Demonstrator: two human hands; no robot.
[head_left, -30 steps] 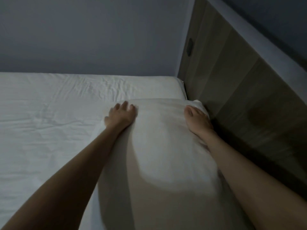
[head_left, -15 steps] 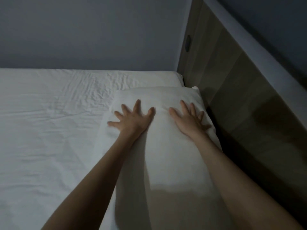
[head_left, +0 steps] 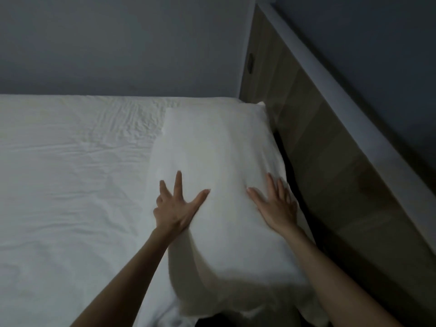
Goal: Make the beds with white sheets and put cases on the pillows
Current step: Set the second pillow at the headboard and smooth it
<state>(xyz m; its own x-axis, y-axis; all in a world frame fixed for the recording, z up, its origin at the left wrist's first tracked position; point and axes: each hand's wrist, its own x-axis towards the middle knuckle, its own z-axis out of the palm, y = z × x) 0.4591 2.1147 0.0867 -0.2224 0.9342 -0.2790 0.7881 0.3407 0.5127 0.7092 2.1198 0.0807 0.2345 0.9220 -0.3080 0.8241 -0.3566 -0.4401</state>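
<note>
The white sheet [head_left: 70, 173] lay fitted but wrinkled, outward of the left grip [head_left: 175, 208]. The pillow [head_left: 219, 149], apparently cased, lay under both grips, beside the headboard [head_left: 318, 138]. Left and right grip [head_left: 277, 208] pressed flat, fingers spread, holding nothing. Only smoothing seemed left here.

Light: dim, cool grey cast, source unseen
Brightest: sheet [head_left: 70, 185] and pillow [head_left: 217, 149], flat white
Shadows: soft forearm shadows on pillow; black gap beside headboard [head_left: 318, 138]
Blur: soft overall; left hand [head_left: 174, 208], right hand [head_left: 278, 208] slightly smeared
Edges: headboard lines bend
</note>
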